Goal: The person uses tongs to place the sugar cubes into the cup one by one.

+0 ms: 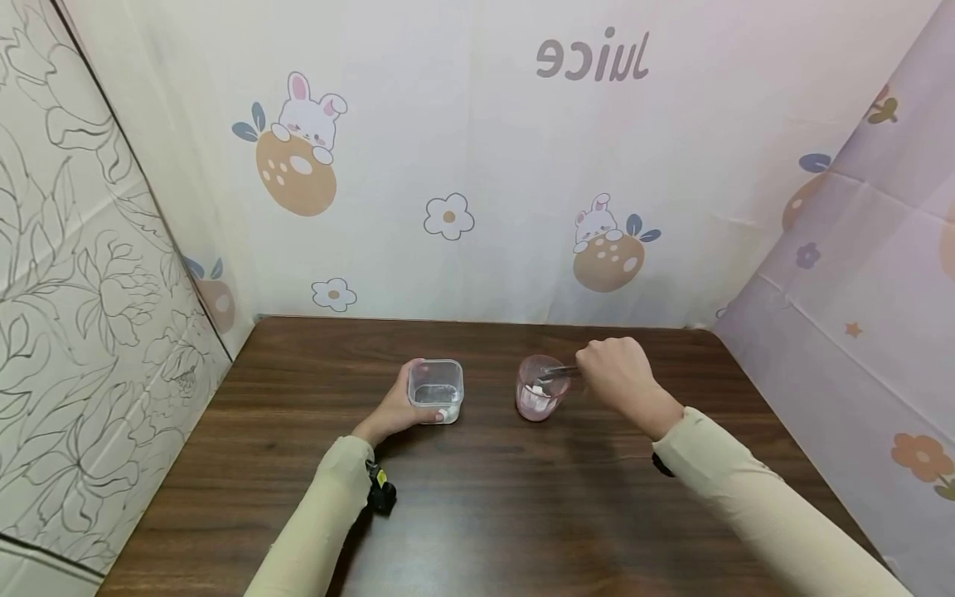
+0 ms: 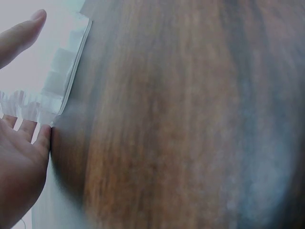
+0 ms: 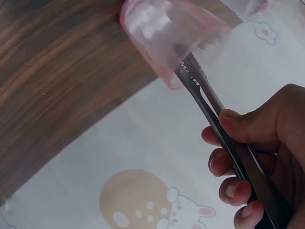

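My left hand grips a clear square plastic container on the brown table, thumb on its near side and fingers around the left side. In the left wrist view the thumb and fingertips lie against the container's wall. My right hand holds dark metal tongs, fingers and thumb curled around both arms. The tongs' serrated tips reach into a pink transparent cup to the right of the container. White pieces lie inside the cup; whether the tips touch one I cannot tell.
The brown wooden table ends at a white patterned curtain at the back. A similar curtain borders the right side, and a floral panel stands at the left. A black wrist device sits on the left sleeve.
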### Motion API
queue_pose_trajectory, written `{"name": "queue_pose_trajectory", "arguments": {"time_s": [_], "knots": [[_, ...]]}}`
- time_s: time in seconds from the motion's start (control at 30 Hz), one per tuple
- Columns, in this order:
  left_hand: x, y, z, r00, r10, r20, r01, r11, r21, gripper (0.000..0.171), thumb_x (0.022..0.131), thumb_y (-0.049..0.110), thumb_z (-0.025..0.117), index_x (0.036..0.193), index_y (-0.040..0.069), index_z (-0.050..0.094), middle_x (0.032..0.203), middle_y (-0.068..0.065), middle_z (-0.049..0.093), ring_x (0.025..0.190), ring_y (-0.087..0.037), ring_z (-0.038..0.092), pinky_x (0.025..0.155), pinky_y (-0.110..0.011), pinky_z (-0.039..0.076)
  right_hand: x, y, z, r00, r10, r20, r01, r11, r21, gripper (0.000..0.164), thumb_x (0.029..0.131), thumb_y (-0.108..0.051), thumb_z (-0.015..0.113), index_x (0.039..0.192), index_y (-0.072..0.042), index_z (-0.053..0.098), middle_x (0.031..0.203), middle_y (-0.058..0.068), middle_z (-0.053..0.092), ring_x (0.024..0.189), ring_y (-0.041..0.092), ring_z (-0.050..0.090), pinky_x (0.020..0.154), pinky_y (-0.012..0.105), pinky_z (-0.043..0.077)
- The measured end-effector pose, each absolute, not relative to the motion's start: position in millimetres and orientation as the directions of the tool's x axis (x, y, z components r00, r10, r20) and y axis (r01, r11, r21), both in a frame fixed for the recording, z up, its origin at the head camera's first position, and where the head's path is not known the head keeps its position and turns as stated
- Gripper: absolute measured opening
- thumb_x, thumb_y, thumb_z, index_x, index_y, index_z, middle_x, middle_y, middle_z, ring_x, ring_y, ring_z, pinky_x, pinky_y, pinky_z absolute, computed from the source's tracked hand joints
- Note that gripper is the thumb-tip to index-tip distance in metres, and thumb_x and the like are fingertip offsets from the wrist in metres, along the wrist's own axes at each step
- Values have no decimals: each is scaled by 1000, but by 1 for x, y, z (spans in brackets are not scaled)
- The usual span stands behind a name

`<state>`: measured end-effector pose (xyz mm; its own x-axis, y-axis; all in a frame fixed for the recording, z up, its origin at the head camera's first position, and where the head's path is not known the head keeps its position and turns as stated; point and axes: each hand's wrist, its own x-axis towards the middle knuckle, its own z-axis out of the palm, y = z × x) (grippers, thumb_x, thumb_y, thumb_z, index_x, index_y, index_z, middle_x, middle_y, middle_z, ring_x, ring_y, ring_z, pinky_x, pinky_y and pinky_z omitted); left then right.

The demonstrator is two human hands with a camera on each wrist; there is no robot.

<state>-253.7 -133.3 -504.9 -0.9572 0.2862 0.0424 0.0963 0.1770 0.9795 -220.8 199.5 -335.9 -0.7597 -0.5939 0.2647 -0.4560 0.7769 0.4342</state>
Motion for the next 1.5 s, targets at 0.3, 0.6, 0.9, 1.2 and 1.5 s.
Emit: {"name": "queue_pose_trajectory", "arguments": {"time_s": [0.3, 0.6, 0.9, 1.2, 1.5], "knots": [[-252, -133, -503, -958, 284, 39, 97, 190, 977, 100, 66, 5, 86, 144, 11, 23, 144, -16, 36, 127, -35, 37, 104, -49, 25, -215, 191, -317, -719, -610, 332, -487, 784, 385, 49, 59, 8, 60, 48, -20, 21, 49, -7, 17, 48, 10, 16, 38, 28, 21], [-237, -133, -469, -940, 342, 13, 79, 178, 981, 99, 69, -1, 81, 145, 0, 18, 146, -26, 29, 131, -43, 30, 106, -52, 22, -213, 162, -311, -695, -632, 342, -508, 769, 388, 48, 65, 10, 56, 48, -19, 22, 49, -6, 20, 51, 11, 16, 38, 28, 23], [-237, -133, -469, -938, 345, 11, 73, 165, 984, 98, 69, -2, 81, 144, -1, 18, 145, -27, 30, 131, -43, 29, 107, -53, 21, -219, 128, -315, -669, -666, 329, -575, 745, 339, 48, 68, -3, 63, 51, -19, 21, 53, -6, 15, 51, 11, 15, 39, 27, 20], [-237, -132, -470, -940, 340, 21, 80, 159, 984, 100, 68, -3, 81, 145, -3, 18, 144, -27, 31, 131, -42, 31, 107, -52, 22, -227, 93, -338, -642, -723, 255, -622, 685, 379, 44, 66, -20, 83, 50, -21, 42, 46, -6, 35, 45, 8, 21, 40, 25, 24], [-240, -134, -473, -941, 337, 32, 86, 146, 985, 99, 67, -5, 81, 144, -3, 19, 144, -26, 32, 129, -39, 34, 107, -49, 23, -236, 67, -353, -659, -736, 156, -647, 660, 382, 28, 72, -12, 71, 54, -19, 51, 50, -5, 45, 44, 9, 29, 39, 28, 33]]}}
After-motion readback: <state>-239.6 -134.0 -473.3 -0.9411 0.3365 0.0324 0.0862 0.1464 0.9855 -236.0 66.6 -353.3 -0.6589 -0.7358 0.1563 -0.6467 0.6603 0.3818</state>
